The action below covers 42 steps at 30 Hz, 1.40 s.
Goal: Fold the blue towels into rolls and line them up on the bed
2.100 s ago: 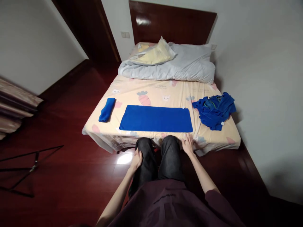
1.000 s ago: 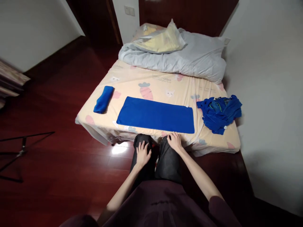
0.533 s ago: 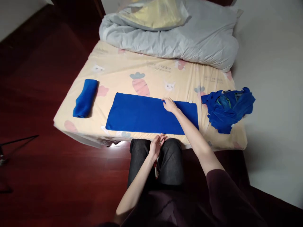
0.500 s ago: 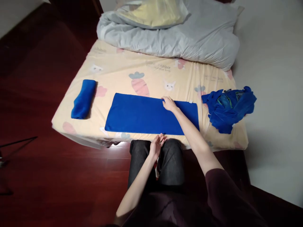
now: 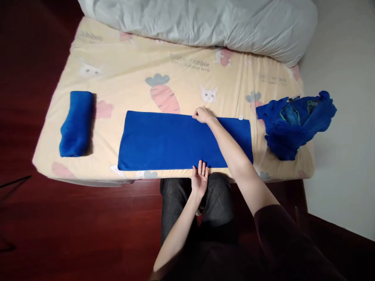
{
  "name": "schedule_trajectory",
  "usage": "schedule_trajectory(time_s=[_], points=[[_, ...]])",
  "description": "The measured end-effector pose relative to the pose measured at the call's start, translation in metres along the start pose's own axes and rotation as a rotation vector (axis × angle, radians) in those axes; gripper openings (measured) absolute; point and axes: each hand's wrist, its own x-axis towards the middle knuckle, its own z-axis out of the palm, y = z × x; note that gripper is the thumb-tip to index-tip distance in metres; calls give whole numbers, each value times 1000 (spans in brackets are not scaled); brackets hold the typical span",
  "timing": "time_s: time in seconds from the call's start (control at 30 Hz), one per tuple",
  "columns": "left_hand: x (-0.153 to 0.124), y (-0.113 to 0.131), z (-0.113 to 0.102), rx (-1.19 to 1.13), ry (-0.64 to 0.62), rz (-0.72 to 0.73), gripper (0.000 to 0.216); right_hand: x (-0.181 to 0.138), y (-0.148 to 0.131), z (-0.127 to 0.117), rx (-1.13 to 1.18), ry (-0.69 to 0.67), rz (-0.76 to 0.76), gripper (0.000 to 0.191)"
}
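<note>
A blue towel (image 5: pixel 164 140) lies flat as a long rectangle across the bed, a small white label at its far right edge. At the middle of its far edge, my right hand (image 5: pixel 204 114) has its fingers bent together on the fabric. My left hand (image 5: pixel 199 182) is palm up at the near edge, fingers stretched out and their tips over the towel's border; the hand is open and grips nothing. My right forearm crosses above the towel and hides part of its right side.
A rolled blue towel (image 5: pixel 77 124) lies on the bed's left. To the right sits a crumpled pile of blue cloth (image 5: pixel 295 125). The carrot-print bed sheet (image 5: pixel 131 86) lies beneath, a grey quilt (image 5: pixel 205 23) is at the back, and a wall (image 5: pixel 340 117) stands right.
The view has tilted down and come closer. My left hand has turned palm up, and its fingers have reached the towel's near edge. My right hand has shifted slightly left along the far edge.
</note>
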Motion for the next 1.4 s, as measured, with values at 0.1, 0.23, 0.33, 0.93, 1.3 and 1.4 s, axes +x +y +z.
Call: schedule_trajectory(time_s=[0.1, 0.23, 0.33, 0.93, 1.3, 1.4], points=[[-4, 0, -1, -14, 9, 2, 34, -2, -2, -6, 28, -10, 64, 14], [-18, 2, -1, -20, 34, 17, 32, -6, -4, -12, 151, 61, 21, 12], [-32, 3, 1, -18, 62, 34, 30, -12, -8, -20, 248, 125, -32, 11], [-135, 52, 9, 319, -144, 445, 26, -141, -73, -163, 673, 349, -223, 16], [-199, 156, 67, 831, -192, 1082, 47, -265, -74, -216, 862, 545, -318, 45], [-222, 191, 100, 936, -184, 1239, 44, -304, -72, -222, 904, 581, -326, 55]])
